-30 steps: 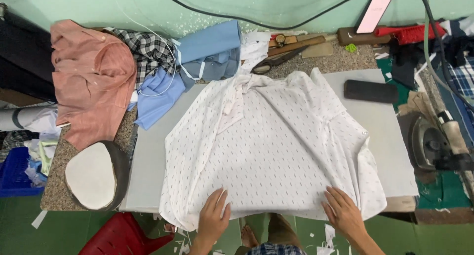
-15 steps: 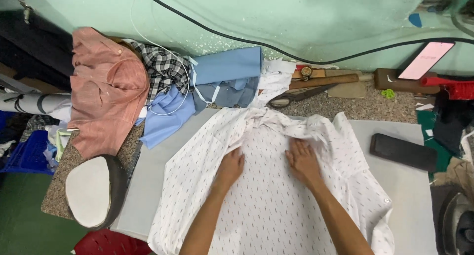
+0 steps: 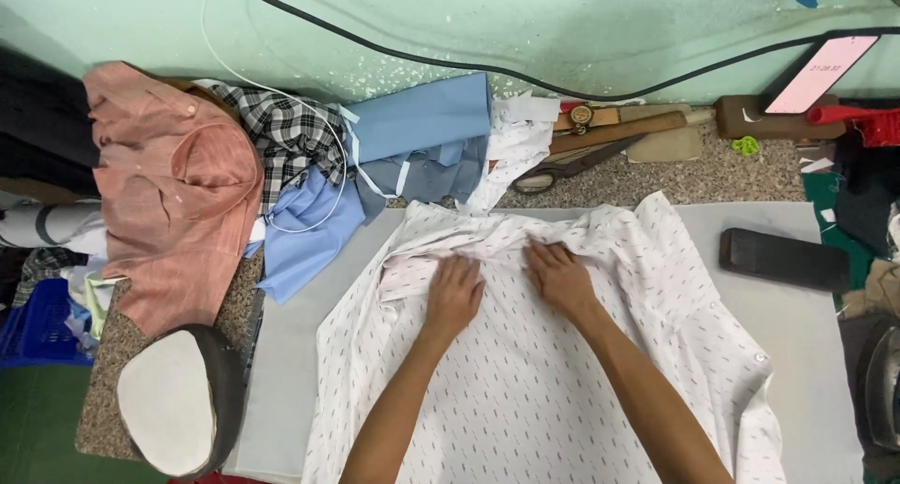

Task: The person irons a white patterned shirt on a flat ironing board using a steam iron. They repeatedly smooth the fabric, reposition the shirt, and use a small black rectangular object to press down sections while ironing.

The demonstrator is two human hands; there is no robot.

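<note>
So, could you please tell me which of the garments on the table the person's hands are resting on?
The white patterned shirt spread flat on the pad; both the left hand and right hand press near its collar. The pink shirt, checked shirt and blue garments lie untouched.

White shirt [image 3: 544,390], small dark dashes

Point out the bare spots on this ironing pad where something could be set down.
Bare grey pad shows left of the white shirt, and right of it below the black block. The far edge is crowded: scissors, folded garments.
</note>
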